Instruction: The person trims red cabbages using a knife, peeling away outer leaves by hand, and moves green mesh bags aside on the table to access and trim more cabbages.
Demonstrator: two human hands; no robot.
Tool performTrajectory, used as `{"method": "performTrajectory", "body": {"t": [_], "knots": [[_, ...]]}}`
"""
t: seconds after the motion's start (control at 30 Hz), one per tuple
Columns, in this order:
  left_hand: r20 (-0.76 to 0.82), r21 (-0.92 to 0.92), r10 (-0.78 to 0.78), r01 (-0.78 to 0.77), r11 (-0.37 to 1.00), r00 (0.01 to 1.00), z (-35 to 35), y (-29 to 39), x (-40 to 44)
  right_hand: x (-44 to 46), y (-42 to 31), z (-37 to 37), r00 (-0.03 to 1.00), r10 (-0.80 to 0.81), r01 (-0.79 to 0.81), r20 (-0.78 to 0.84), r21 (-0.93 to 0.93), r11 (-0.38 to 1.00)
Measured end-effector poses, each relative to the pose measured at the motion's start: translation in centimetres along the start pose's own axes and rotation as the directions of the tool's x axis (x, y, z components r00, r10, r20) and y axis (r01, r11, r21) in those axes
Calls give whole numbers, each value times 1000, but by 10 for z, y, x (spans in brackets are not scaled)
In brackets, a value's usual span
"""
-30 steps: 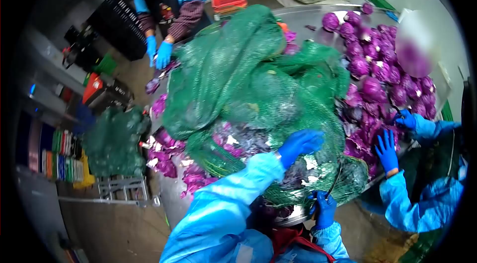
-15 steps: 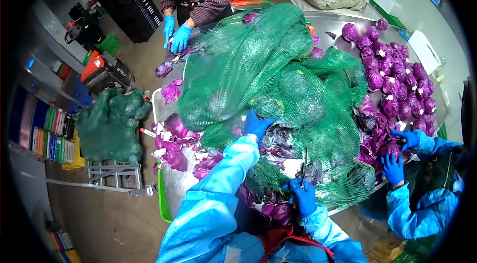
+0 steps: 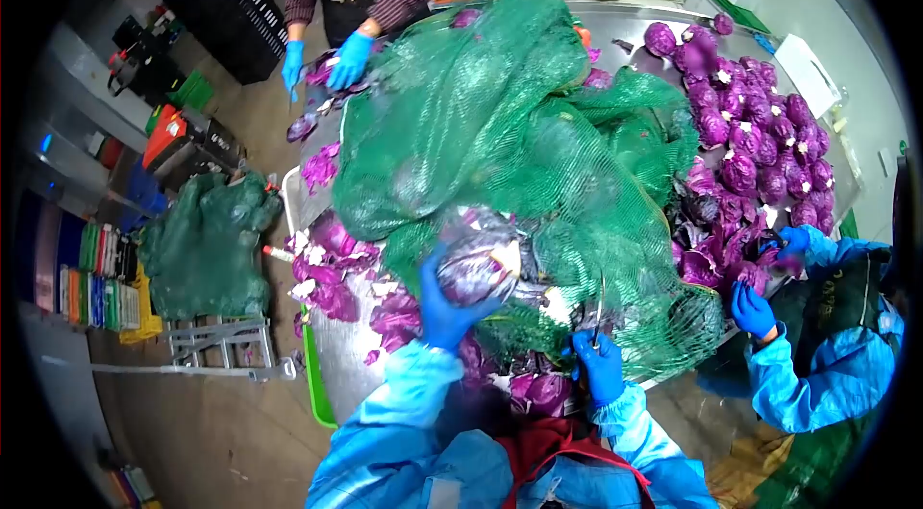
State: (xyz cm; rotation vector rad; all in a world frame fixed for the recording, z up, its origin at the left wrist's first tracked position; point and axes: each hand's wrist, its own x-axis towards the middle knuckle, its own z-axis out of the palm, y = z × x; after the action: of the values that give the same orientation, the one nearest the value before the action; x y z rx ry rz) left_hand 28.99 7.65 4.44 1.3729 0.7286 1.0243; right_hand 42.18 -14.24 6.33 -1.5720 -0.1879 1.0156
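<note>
My left hand [image 3: 444, 310], in a blue glove, is closed around a red cabbage [image 3: 479, 264] with dull dark outer leaves, held above the near side of the table. A pale cut face shows on the cabbage's right side. Gloved in blue too, my right hand [image 3: 601, 367] grips a knife [image 3: 601, 302] whose thin blade points up and away from me. Green mesh netting [image 3: 461, 115] with more cabbages inside covers the middle of the table. Loose purple leaves [image 3: 540, 394] lie by my hands.
Trimmed red cabbages [image 3: 760, 134] are heaped at the right of the metal table [image 3: 341, 355]. One co-worker's gloved hands [image 3: 351, 62] are across the table; another's [image 3: 753, 309] are at the right. A green net sack [image 3: 207, 245] stands on the left beside a metal frame [image 3: 226, 341].
My left hand has taken a cabbage from beside the netting and drawn it toward me. The knife stays in my right hand. The far co-worker's hands have moved apart.
</note>
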Motion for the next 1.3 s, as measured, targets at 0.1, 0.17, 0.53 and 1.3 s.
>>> {"method": "performTrajectory", "body": {"t": [0.1,0.17,0.53,1.3], "knots": [[-24,73,-31,33,997,999,-67,47,-49,3,5,25,962,-89,129,258,-143,981],[-98,70,-107,114,991,989,-97,73,-80,-6,11,63,876,-280,404,393,-283,870],[-499,-18,-322,362,932,805,-176,-3,-209,-46,122,181,702,84,487,707,-563,668],[-306,-212,-534,490,845,788,-228,-25,-189,3,163,249,794,8,601,608,-788,135]]}}
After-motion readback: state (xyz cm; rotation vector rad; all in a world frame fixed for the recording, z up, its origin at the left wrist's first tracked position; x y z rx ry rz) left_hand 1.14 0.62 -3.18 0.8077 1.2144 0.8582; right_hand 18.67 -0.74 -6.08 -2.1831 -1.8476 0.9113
